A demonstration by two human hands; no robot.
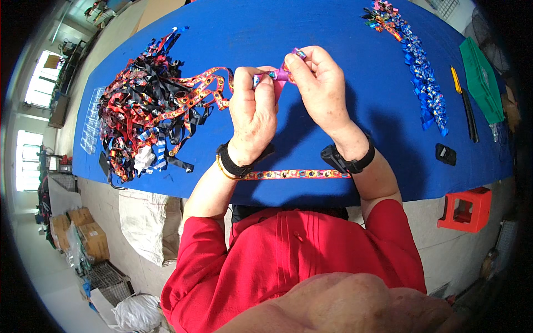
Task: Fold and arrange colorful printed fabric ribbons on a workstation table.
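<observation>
Above the middle of the blue table, both hands pinch a purple and pink printed ribbon (282, 74). My left hand (252, 111) is closed on its left part, and my right hand (320, 83) grips the other part between thumb and fingers. A short bunched stretch of the ribbon shows between the hands, with a pink tail hanging below; the fingers hide the rest. Left of my left hand, loops of red and yellow patterned ribbon (208, 91) run out from a tangled heap of ribbons (141, 111). One patterned strip (300, 174) lies flat near the front edge, below my wrists.
At the right lies a long row of bunched blue ribbons (423, 83). Beyond it are a yellow-handled tool (456, 79), a black rod (470, 116), a green tray (481, 80) and a small black device (445, 154). A red stool (465, 210) stands beside the table (244, 33).
</observation>
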